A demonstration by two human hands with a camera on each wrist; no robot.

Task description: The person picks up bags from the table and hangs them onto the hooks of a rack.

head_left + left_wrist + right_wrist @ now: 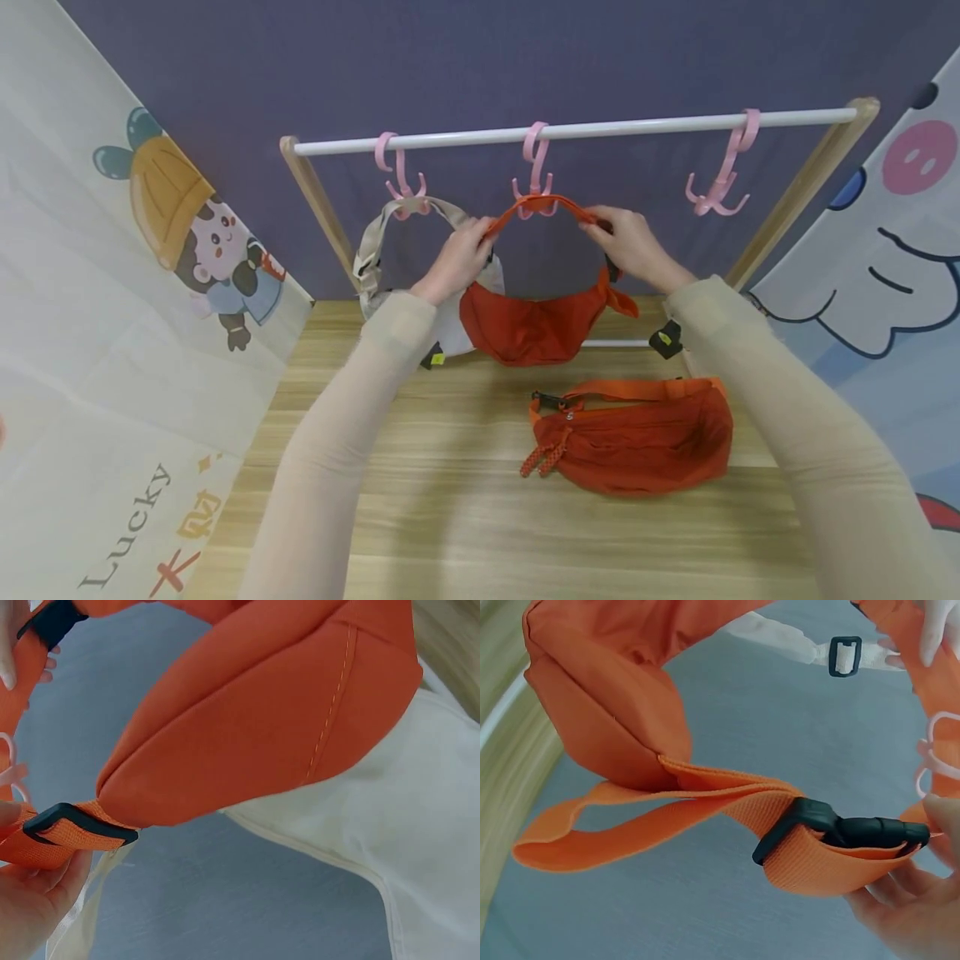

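Observation:
An orange-red waist bag [534, 323] hangs by its orange strap from the middle pink hook [536, 158]. My left hand [462, 257] pinches the strap left of the hook, next to a black slider [82, 825]. On the right side, my right hand [628, 242] grips the strap beside its black buckle [855, 831]. A loose loop of strap [577, 832] dangles near the bag's end. Behind my left hand a cream bag [450, 325] hangs by its strap from the left pink hook [405, 171].
A second orange-red waist bag [637, 442] lies on the wooden surface [420, 517], below right. The right pink hook [723, 167] holds nothing. All hooks sit on a white rail [637, 127] between wooden posts [802, 196]. Printed cloths flank both sides.

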